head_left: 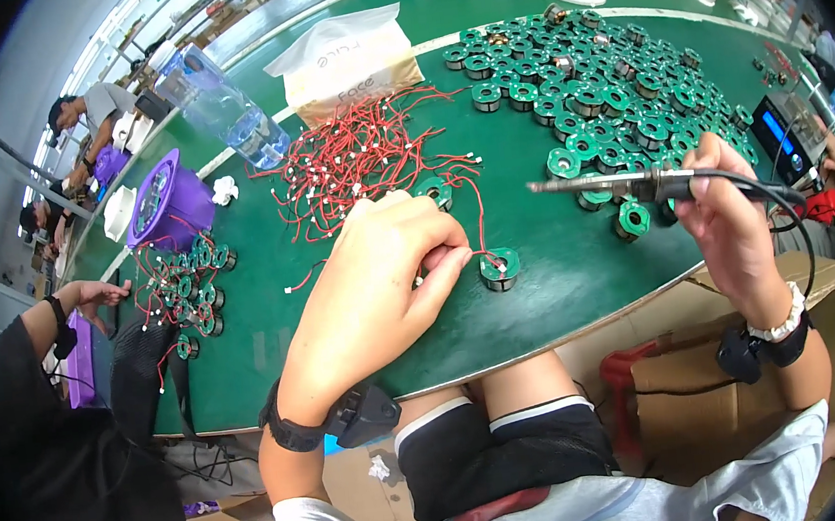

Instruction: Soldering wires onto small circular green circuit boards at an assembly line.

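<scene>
In the head view, at frame centre, our left hand point(378, 264) is curled, its fingertips pinching a red wire point(479, 216) just beside one green coil point(500, 268) on the green table point(561, 287). At centre right our right hand point(724, 206) is wrapped firmly around a soldering iron point(611, 182), whose tip points left and hangs above and clear of the coil. We judge the wire is being set for soldering; next, the tip should come down to the joint while the wire stays steady.

We count one iron, one coil in hand, dozens of coils point(602, 92) upper right, a tangle of red wires point(357, 156) too many to count, one clear bottle point(221, 104) and one purple tub point(166, 204) at upper left.
</scene>
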`<state>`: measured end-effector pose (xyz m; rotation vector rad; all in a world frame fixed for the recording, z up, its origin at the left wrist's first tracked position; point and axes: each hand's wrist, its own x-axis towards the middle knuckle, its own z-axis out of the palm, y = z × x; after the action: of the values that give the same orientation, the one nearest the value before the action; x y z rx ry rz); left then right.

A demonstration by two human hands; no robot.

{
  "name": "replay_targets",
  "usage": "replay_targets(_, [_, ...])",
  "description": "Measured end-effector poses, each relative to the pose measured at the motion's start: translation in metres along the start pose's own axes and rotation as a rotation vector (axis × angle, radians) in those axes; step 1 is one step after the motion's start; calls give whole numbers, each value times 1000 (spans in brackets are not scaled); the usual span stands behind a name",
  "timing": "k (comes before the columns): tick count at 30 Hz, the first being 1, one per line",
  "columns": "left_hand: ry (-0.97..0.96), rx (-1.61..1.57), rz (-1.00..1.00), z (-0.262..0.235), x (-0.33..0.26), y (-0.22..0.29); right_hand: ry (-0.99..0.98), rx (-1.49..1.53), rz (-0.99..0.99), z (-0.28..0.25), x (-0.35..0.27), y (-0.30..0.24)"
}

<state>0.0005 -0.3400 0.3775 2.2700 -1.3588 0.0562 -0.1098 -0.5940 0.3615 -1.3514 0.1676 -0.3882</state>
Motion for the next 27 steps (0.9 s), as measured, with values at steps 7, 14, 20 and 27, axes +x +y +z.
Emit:
replay_targets(7, [-88,-133,37,5,-11,-4,-31,-37,17,5,-2,3])
replay_targets(14, [38,-190,-93,4,-11,6,-18,-30,-7,-3,9,5])
replay_targets(20, [-44,-121,117,14,-3,7,-27,-16,-19,-7,9,4])
replay_targets(27, [-156,-122,37,8,5,2,-19,-8,-14,-5,9,5])
